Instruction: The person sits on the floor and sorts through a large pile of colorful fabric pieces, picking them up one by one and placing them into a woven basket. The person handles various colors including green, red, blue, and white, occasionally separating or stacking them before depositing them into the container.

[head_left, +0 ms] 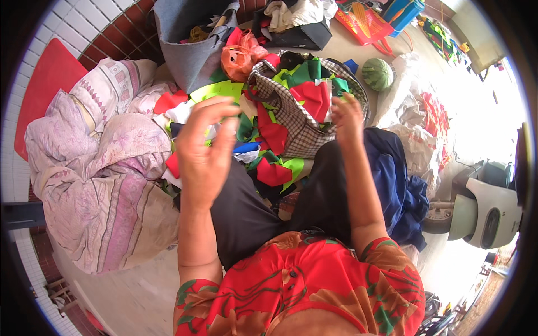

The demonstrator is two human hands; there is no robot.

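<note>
My left hand (208, 147) is raised over the heap of cloth scraps (273, 172), its fingers curved and the thumb apart, with nothing visible in it. The scraps are red, lime green, dark green, blue and white. My right hand (348, 119) hovers by the right side of a checkered cloth bag (292, 119). Its fingers are bent and blurred, so whether they hold anything is unclear. The bag stands wide at the top, filled with more scraps, a red piece (311, 101) uppermost. Both hands appear above the pile, on either side of the bag's mouth.
Bundled floral bedding (120, 185) lies at the left. Behind stand a grey felt bin (190, 56) and an orange plastic bag (242, 56). A watermelon (377, 74), white sacks (412, 106) and dark blue cloth (386, 179) lie at the right, near a white wheeled vehicle (490, 213).
</note>
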